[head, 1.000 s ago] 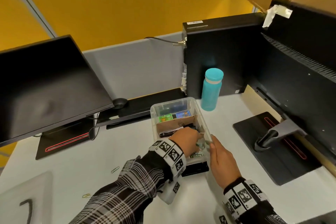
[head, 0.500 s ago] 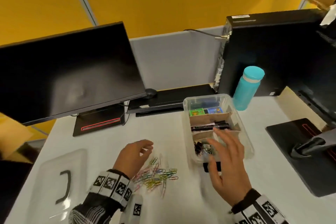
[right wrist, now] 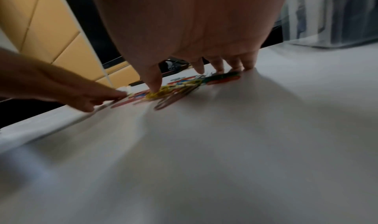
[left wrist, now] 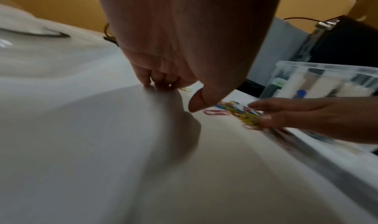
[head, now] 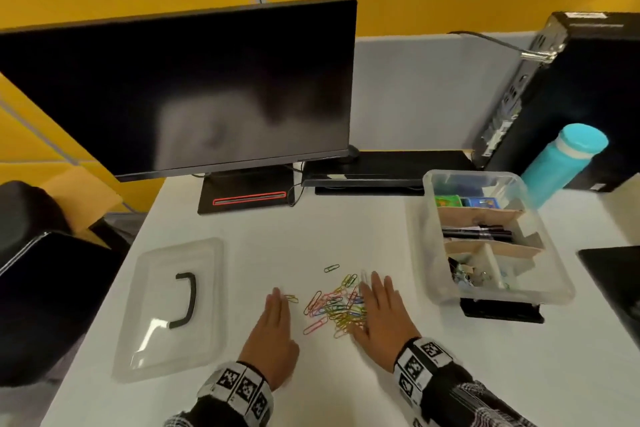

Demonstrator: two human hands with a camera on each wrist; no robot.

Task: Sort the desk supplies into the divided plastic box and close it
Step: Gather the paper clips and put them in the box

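Note:
A heap of coloured paper clips (head: 334, 305) (left wrist: 239, 112) (right wrist: 180, 85) lies on the white desk between my two hands. My left hand (head: 275, 319) (left wrist: 174, 90) lies flat with straight fingers at the heap's left edge, fingertips on the desk beside a stray yellow clip (head: 291, 298). My right hand (head: 379, 308) (right wrist: 200, 72) rests flat on the heap's right side, thumb and fingertips touching clips. The clear divided plastic box (head: 550, 274) stands open to the right, holding small boxes, black pens and binder clips. Its clear lid (head: 145, 350) with a black handle lies to the left.
A dark monitor (head: 194, 87) stands behind on its base. A teal bottle (head: 561, 163) and a black computer case (head: 588, 80) are at the back right. A black item (head: 502, 310) lies under the box's near end. A second monitor base (head: 620, 274) is at far right.
Both hands left the box and came down onto the paper clips, the left hand first. The head view swung left, bringing the lid and the clips into sight.

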